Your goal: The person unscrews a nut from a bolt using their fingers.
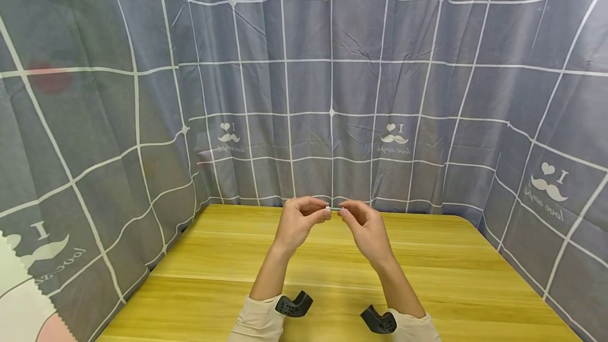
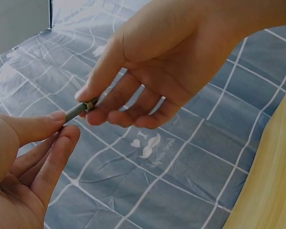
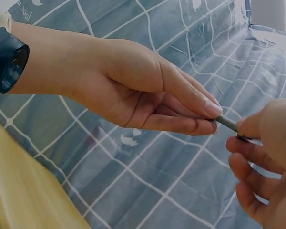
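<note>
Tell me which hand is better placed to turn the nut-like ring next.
Probably the right hand: it pinches the nut-like ring, while the left hand grips the threaded bolt farther along.

And there it is across the grey-blue curtain: "love simple", running backwards, printed again and again! Just above those words, from where I stand, a white capital "I" beside a heart, over a moustache.
</note>
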Demonstrator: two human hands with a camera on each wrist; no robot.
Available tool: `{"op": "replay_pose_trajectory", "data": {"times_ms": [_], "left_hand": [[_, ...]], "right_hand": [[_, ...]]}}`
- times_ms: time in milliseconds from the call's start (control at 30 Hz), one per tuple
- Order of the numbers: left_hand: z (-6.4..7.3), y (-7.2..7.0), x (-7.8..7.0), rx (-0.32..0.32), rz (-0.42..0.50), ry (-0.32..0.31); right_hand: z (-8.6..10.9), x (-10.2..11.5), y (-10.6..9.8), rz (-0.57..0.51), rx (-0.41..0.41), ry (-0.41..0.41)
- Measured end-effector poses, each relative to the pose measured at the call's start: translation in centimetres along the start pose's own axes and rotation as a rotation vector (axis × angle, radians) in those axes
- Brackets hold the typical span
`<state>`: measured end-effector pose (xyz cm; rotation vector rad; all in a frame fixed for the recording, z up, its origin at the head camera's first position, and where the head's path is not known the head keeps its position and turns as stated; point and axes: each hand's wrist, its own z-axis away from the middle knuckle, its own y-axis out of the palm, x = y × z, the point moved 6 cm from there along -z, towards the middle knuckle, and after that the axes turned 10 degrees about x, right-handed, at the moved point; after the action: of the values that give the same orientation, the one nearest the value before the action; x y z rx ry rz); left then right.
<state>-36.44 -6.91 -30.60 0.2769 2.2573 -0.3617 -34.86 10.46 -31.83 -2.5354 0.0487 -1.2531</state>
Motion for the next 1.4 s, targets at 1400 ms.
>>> {"op": "replay_pose_trajectory", "data": {"times_ms": [1400], "left_hand": [[0.07,-0.07,-0.18,-0.010,-0.016,0.013]], "right_hand": [[-0.01,0.00,-0.14,0.017,-0.028,-0.003]]}}
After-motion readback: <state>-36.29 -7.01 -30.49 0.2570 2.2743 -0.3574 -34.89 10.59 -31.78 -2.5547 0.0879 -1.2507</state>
